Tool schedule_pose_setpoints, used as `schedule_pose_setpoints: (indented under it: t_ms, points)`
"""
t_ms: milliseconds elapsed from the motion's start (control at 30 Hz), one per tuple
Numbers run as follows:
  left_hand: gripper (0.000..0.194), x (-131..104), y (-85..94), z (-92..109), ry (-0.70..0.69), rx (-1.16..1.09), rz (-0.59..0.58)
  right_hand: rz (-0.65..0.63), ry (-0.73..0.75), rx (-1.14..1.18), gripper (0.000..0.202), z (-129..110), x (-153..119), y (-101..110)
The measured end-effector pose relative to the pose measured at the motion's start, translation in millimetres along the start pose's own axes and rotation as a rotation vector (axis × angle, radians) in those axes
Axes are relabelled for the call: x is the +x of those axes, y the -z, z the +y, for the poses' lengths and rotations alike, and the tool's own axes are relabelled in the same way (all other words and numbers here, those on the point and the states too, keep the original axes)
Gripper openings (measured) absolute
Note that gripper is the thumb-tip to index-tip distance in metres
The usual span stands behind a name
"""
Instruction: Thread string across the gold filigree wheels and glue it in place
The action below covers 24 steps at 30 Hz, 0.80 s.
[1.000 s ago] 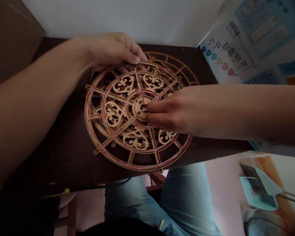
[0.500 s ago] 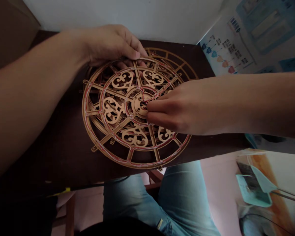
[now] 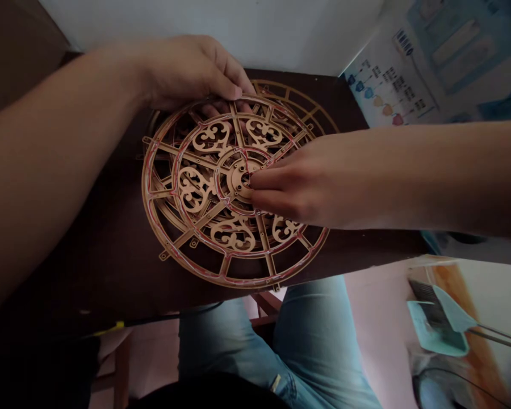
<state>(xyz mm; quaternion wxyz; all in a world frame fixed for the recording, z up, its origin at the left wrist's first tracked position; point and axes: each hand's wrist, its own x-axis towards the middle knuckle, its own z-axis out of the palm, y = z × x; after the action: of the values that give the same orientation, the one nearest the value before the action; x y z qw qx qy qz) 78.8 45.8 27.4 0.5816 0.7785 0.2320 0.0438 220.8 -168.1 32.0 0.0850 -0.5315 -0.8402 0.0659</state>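
A round gold-coloured openwork frame (image 3: 233, 236) with spokes, scrollwork and red and white wire along its rings lies over other similar frames (image 3: 321, 108). My left hand (image 3: 200, 71) grips the far rim of the top frame, thumb above and fingers beneath. Close to the hub, my right hand (image 3: 293, 184) has its fingers pinched together over the wire; whatever lies between the fingertips is hidden. The top frame is tilted a little, its far edge raised.
The frames rest on a dark brown table (image 3: 111, 267) against a pale wall (image 3: 221, 23). A printed box (image 3: 387, 91) stands at the right. Below are my jeans-clad legs (image 3: 323, 341) and a light blue dustpan (image 3: 438, 332) with a brush.
The view has shifted slightly. My right hand has moved a little to the left with its fingers still closed by the hub. My left hand keeps its hold on the rim.
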Motion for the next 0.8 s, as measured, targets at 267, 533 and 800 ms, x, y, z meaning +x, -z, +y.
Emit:
schedule_pose_setpoints:
  t_ms: [267,533,800]
  points:
    - [0.036,-5.9,8.4,26.2,-0.159,0.496,0.053,0.035,-0.021,0.14,0.02,-28.0,-38.4,17.5]
    - [0.034,-22.7,-47.5,55.2,-0.409,0.851,-0.324,0.322,-0.144,0.252,0.026,-49.3,-77.3,-30.6]
    - [0.035,-23.2,-61.3,34.2,-0.357,0.808,-0.434,0.369,-0.151,0.362,0.023,-43.0,-69.6,-36.0]
